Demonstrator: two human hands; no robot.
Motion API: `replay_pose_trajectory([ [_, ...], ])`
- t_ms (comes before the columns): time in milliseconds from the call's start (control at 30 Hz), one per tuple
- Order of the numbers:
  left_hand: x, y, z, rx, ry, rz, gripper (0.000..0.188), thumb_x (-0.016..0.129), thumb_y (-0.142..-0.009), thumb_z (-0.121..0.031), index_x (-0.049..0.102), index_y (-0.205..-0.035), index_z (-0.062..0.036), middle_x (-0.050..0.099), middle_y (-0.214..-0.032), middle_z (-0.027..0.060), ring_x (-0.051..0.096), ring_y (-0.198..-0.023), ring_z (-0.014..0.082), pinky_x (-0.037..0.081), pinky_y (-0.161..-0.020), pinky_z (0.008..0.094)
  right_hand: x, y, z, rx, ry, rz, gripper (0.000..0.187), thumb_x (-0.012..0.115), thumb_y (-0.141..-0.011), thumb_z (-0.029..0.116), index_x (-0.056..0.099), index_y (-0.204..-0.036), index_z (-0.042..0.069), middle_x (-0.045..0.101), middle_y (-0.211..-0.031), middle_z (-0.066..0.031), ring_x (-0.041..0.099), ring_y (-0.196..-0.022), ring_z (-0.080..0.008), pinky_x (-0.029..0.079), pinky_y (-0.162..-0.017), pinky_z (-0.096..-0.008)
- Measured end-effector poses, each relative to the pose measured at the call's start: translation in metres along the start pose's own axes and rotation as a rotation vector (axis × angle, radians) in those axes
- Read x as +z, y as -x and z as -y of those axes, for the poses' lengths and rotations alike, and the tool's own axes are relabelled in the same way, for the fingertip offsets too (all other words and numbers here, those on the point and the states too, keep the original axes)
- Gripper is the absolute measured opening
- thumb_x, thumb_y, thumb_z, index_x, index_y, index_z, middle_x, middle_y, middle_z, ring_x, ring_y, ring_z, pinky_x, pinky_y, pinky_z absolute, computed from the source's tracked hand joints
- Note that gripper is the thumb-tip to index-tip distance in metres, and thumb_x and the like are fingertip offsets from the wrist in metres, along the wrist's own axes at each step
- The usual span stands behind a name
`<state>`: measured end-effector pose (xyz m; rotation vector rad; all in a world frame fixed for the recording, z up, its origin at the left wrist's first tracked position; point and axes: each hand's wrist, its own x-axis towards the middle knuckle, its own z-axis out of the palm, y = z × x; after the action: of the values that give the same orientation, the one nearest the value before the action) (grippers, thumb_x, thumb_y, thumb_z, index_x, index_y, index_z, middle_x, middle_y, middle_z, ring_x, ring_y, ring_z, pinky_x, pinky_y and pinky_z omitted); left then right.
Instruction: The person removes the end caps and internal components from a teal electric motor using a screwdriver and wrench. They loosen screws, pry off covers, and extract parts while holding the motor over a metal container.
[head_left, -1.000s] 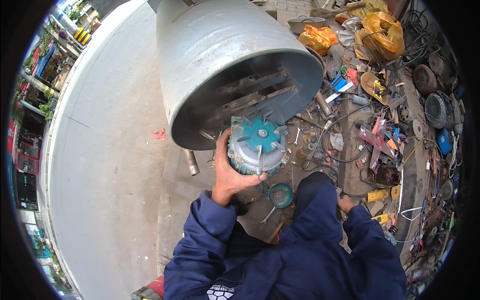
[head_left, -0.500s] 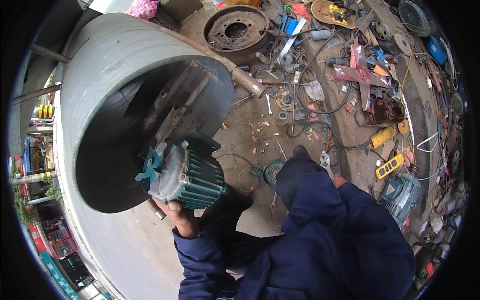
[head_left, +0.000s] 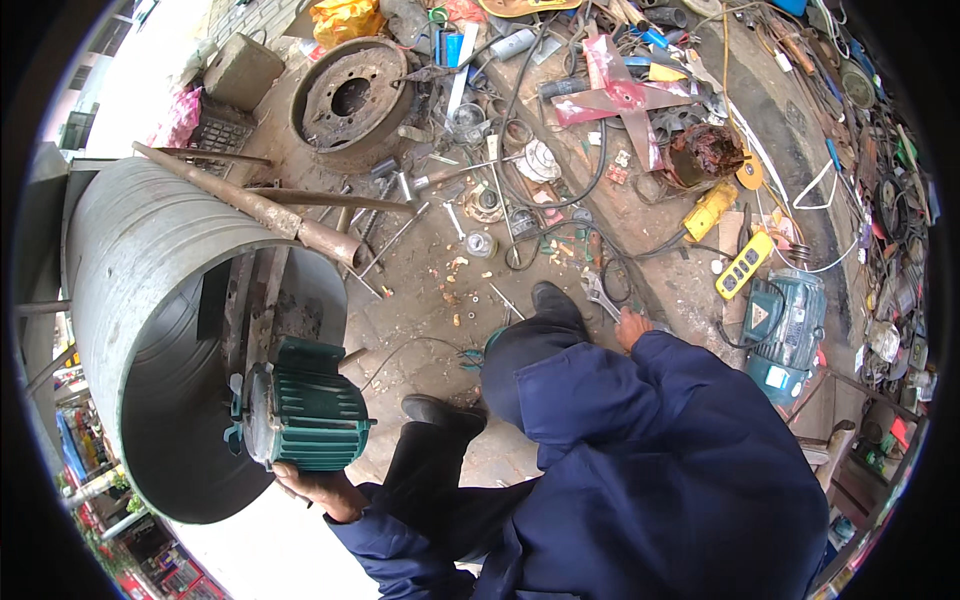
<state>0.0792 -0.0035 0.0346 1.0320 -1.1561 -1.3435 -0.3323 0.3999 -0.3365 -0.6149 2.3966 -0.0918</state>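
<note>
A green finned electric motor [head_left: 318,420] rests in my left hand [head_left: 322,490], whose fingers support it from below. Small green fan blades [head_left: 236,412] stick out of the motor's left end, at the mouth of a big grey metal cylinder [head_left: 140,345]. My right hand [head_left: 632,328] is closed round a metal wrench [head_left: 600,294], its jaw end pointing up and left; the handle is mostly hidden. Below the wrench and to the right, another blue-green motor [head_left: 787,330] lies on the ground.
A rusty wheel rim [head_left: 305,105] lies at the far left of centre. Pipes [head_left: 330,240] jut across the cylinder's top. A red-and-silver fan blade [head_left: 625,95], a yellow push-button control [head_left: 744,265], cables and many loose tools cover the right side. A glass jar [head_left: 481,243] stands mid-floor.
The view has swung to the right and tilted, so most things sit further left. The motor has turned slightly in my left hand and its fan faces the cylinder. My right hand keeps the wrench.
</note>
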Motion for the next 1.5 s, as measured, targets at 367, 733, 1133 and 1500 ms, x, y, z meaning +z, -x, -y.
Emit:
replay_pose_trajectory([
  [367,0.032,-0.005,-0.009,-0.010,-0.031,-0.108,0.100,0.072,-0.091,-0.069,0.043,-0.157,-0.0002,0.055,-0.150,0.0199,0.063,-0.129,0.0344,0.060,-0.104,0.0498,0.019,-0.008,-0.013,0.002,0.097,-0.159,0.037,0.071,-0.090,0.017,0.060,-0.118,-0.004,0.065,-0.119,-0.0328,0.066,-0.112,-0.0526,0.055,-0.100,-0.0536],
  [733,0.019,-0.010,-0.005,-0.020,0.136,-0.047,0.090,0.073,-0.092,-0.066,0.049,-0.155,-0.0058,0.060,-0.147,0.0157,0.064,-0.128,0.0352,0.059,-0.104,0.0536,-0.242,-0.052,0.299,-0.886,-0.273,-0.043,0.035,0.061,-0.097,0.023,0.067,-0.119,-0.004,0.075,-0.104,-0.0230,0.073,-0.093,-0.0392,0.056,-0.084,-0.0493],
  [1133,0.025,0.000,-0.009,0.001,0.048,-0.151,0.099,0.075,-0.089,-0.068,0.047,-0.154,0.0008,0.065,-0.141,0.0174,0.069,-0.122,0.0311,0.059,-0.105,0.0459,-0.142,-0.184,0.568,-0.936,0.397,0.037,0.031,0.067,-0.089,0.022,0.077,-0.110,0.001,0.078,-0.103,-0.0230,0.077,-0.096,-0.0419,0.060,-0.080,-0.0498],
  [1500,0.053,-0.029,-0.010,-0.132,0.086,-0.206,0.100,0.078,-0.087,-0.066,0.047,-0.154,0.0010,0.065,-0.140,0.0172,0.069,-0.122,0.0308,0.058,-0.106,0.0456,-0.079,-0.240,0.689,-0.850,0.258,-0.086,0.031,0.068,-0.089,0.023,0.077,-0.110,0.001,0.078,-0.101,-0.0221,0.077,-0.093,-0.0407,0.060,-0.078,-0.0494],
])
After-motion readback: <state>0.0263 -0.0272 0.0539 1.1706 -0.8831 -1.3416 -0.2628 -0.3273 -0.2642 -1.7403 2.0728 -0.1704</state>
